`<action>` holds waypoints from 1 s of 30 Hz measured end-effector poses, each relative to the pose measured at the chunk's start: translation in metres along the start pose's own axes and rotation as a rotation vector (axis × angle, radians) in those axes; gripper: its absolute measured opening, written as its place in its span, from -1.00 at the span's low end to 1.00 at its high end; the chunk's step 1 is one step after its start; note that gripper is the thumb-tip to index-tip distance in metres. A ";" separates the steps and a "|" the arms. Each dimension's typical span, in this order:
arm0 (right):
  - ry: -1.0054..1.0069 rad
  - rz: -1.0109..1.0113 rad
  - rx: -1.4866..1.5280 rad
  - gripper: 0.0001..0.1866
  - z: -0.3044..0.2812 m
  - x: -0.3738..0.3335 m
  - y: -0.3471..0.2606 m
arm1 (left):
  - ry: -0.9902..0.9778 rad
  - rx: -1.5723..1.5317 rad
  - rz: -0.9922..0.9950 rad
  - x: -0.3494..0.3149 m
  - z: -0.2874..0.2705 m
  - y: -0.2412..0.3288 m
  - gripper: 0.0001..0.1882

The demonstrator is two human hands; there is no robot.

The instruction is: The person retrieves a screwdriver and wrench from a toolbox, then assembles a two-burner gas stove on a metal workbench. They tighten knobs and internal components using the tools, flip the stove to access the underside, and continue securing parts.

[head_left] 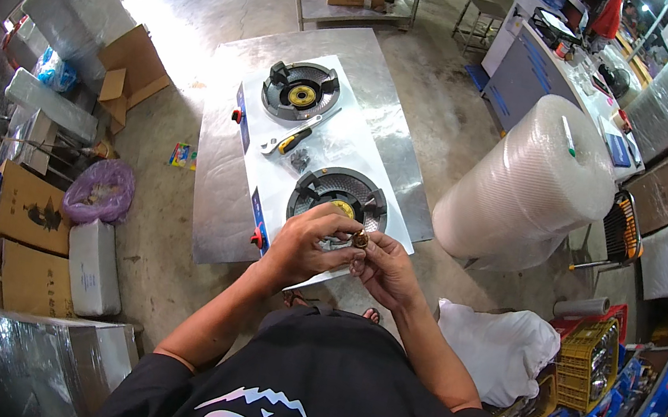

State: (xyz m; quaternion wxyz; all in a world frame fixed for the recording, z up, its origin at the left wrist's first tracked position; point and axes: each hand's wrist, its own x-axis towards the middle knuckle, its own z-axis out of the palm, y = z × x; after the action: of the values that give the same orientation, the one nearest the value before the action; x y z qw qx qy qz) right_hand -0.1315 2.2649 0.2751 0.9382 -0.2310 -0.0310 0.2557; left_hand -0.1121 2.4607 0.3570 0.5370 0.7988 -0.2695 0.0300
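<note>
My left hand (303, 237) and right hand (388, 271) pinch a small brass-coloured part (360, 239); two-sided grip likely for steadiness. Wrench (269, 147), screwdriver (290, 142) lie between burners (279, 100), probably for reach.

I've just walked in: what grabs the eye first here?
Probably the white two-burner stove on the metal table, mid-picture. Near its closer burner, the left hand and right hand hold a small brassy part. Right of the table stands a tall roll of bubble wrap.
</note>
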 end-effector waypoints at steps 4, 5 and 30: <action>0.075 -0.036 -0.004 -0.82 0.007 -0.003 -0.001 | -0.011 -0.007 0.035 0.002 -0.004 -0.001 -0.68; 0.074 -0.042 0.009 -0.82 0.009 -0.004 -0.002 | -0.009 -0.015 0.045 0.003 -0.005 -0.001 -0.68; -0.020 -0.010 -0.115 -0.82 0.010 -0.008 -0.003 | -0.001 0.073 0.026 -0.004 -0.006 0.000 -0.75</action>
State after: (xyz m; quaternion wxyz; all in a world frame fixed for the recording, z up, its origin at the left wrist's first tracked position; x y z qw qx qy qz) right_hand -0.1382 2.2625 0.2855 0.9242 -0.2820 -0.0564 0.2512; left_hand -0.1137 2.4674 0.3577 0.5070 0.8144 -0.2786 0.0462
